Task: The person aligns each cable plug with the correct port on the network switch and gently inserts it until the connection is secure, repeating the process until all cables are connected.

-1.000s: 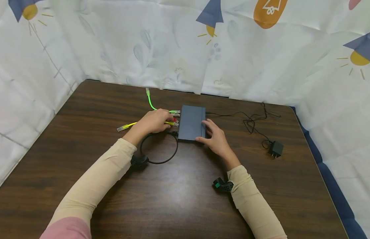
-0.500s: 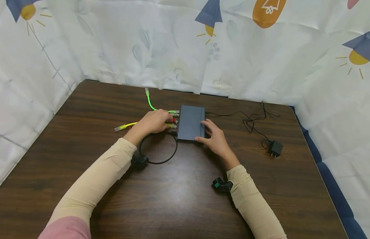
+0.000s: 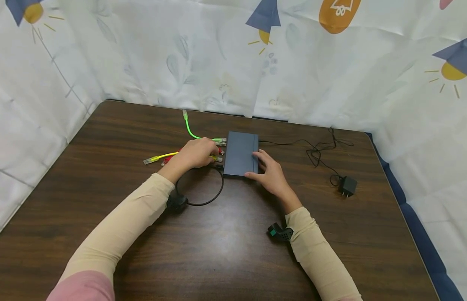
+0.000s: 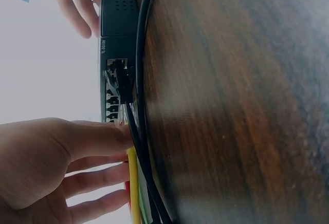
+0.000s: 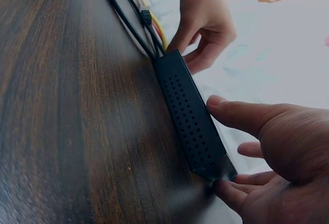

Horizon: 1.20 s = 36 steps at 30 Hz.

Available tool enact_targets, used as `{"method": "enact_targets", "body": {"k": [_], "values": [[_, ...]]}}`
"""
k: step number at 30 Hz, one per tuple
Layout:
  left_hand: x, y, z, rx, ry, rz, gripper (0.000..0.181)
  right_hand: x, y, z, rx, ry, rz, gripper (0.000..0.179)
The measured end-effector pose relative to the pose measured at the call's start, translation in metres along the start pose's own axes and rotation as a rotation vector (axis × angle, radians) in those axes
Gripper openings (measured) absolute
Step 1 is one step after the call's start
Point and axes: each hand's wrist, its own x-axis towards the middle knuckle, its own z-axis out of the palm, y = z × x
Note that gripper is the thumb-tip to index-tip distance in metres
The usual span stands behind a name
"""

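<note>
My left hand (image 3: 195, 153) pinches a thin, round yellow cable (image 3: 164, 156) beside the flat, rectangular blue-grey box (image 3: 240, 154) that my right hand (image 3: 271, 173) grips.

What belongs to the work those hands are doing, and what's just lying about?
Likely the job: box, touched by the right hand; yellow cable, at the left hand; black cable; red cable; green cable.
Perhaps lying about: power adapter, though wired to the box.

In the head view we're looking forward and down at the table (image 3: 218, 259) from its 6 o'clock side. Our wrist views sit way closer, low, rolled sideways; both catch the dark box (image 5: 190, 113), about 11 o'clock in left, pretty central in right.
</note>
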Motion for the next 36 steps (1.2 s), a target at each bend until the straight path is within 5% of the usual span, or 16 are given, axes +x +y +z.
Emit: {"method": "enact_targets", "body": {"k": [36], "values": [[-0.0011,0.0092,-0.0012,0.036,0.069,0.024,0.007,0.0000,-0.0029,0.0061,-0.038,-0.014,0.007,0.077]]}}
